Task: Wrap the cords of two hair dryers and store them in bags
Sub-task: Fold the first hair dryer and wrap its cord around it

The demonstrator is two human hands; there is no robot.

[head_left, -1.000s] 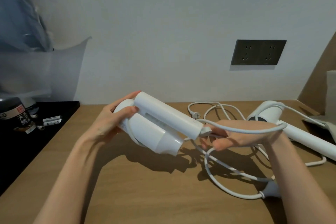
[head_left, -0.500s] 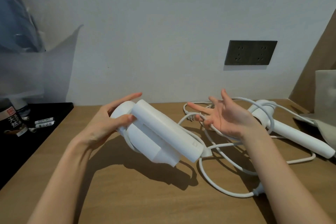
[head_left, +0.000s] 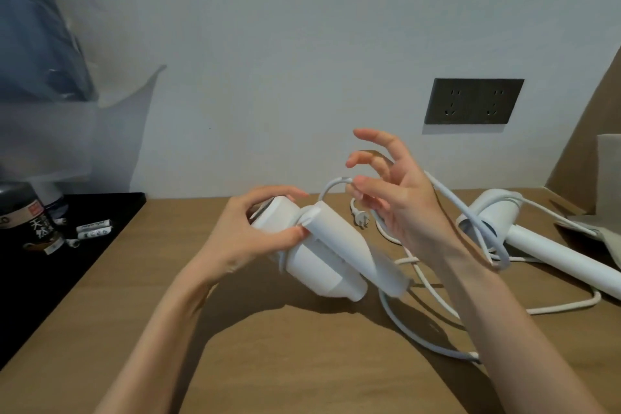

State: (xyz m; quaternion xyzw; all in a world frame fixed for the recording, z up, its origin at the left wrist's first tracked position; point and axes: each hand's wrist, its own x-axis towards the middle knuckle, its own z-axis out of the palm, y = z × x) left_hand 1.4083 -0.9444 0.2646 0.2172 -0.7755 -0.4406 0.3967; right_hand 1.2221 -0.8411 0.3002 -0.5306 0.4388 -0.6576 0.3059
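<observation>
The folded hair dryer (head_left: 322, 259) was held just above the wooden table (head_left: 302, 363); the second hair dryer (head_left: 537, 245) lay to its right, unwrapped. For a sound wrap, the cord (head_left: 470, 222) should go snugly round the body, each turn beside the last. The left hand (head_left: 248, 239) clasped the dryer's rear end. The right hand (head_left: 400, 205) was spread, clasping nothing; the cord lay over its thumb and looped round the wrist.

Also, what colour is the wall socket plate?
The wall socket plate is dark grey, seen in the head view.
</observation>
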